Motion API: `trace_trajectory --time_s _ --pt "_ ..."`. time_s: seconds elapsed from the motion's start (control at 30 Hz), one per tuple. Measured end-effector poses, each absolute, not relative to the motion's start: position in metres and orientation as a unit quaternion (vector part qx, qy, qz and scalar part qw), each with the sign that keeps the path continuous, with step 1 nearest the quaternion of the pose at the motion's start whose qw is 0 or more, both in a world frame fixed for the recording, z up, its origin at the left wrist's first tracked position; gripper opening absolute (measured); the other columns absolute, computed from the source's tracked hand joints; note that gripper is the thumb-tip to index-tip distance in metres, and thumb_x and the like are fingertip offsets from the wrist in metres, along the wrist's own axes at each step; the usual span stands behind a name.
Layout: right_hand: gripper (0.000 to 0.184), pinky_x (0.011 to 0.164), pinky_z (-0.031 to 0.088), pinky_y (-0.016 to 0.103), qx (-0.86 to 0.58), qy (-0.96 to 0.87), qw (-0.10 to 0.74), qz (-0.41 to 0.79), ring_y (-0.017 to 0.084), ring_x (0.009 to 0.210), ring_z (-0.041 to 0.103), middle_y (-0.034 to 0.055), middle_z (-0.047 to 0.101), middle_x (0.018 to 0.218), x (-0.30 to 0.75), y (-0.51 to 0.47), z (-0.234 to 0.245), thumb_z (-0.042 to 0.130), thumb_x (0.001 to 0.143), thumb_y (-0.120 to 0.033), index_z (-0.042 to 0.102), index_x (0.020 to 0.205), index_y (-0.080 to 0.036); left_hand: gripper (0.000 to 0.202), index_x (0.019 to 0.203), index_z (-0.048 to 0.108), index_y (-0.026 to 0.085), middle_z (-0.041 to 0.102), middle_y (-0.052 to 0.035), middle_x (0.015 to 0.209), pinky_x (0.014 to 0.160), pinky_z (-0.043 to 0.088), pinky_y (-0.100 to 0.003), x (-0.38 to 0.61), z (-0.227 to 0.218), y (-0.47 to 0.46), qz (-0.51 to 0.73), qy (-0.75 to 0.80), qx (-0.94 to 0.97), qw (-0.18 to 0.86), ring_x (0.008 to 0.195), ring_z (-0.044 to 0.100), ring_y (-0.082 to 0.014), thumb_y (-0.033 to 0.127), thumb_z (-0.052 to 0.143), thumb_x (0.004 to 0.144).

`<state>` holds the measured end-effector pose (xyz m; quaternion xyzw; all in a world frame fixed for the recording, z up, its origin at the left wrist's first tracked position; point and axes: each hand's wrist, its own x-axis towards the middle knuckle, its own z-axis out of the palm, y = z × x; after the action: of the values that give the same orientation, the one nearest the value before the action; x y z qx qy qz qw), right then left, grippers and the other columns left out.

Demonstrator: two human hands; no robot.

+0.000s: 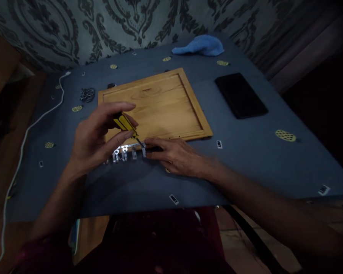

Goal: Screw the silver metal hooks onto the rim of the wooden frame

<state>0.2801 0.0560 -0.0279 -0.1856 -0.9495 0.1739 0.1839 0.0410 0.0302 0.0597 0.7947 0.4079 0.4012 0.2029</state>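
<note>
My left hand (95, 133) grips a screwdriver (124, 123) by its yellow and black handle, fingers curled round it. The shaft slants down to the right, its tip at the right end of a shiny metal hook rack (125, 147). Several silver hooks hang from that rack, which lies along the near edge of a framed wooden board (157, 101). From the right, my right hand (178, 156) pinches the rack's end and rests against the board's edge. Whatever screw sits under the tip is too small to make out.
A black tablet or large phone (241, 95) lies right of the board, and a blue cloth (201, 45) behind it. Left of the board sits a small pile of dark metal hooks (87, 94). A white cable (27, 133) runs down the table's left side.
</note>
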Motion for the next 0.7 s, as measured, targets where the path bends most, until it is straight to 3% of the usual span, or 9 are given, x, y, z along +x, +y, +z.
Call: trace_trajectory --time_s 0.27,0.7 --pt "0.036 0.080 0.061 0.038 -0.184 -0.952 0.183 0.164 0.027 0.115 0.069 0.0144 0.057 0.148 0.2798 0.0561 -0.0275 0.056 0.092 -0.007 0.072 0.121 -0.021 0.039 0.131 0.059 0.038 0.065 -0.0002 0.119 0.089 0.066 -0.042 0.0425 0.0605 0.0294 0.399 0.434 0.788 0.178 0.102 0.072 -0.0214 0.028 0.070 0.095" --pt "0.038 0.077 0.060 0.035 -0.187 -0.951 0.188 0.160 0.027 0.117 0.069 0.0140 0.058 0.148 0.2803 0.0555 -0.0294 0.057 0.091 -0.007 0.071 0.122 -0.021 0.042 0.134 0.059 0.035 0.068 0.0001 0.114 0.085 0.063 -0.038 0.0421 0.0560 0.0315 0.380 0.421 0.803 0.179 0.101 0.072 -0.0200 0.021 0.068 0.095"
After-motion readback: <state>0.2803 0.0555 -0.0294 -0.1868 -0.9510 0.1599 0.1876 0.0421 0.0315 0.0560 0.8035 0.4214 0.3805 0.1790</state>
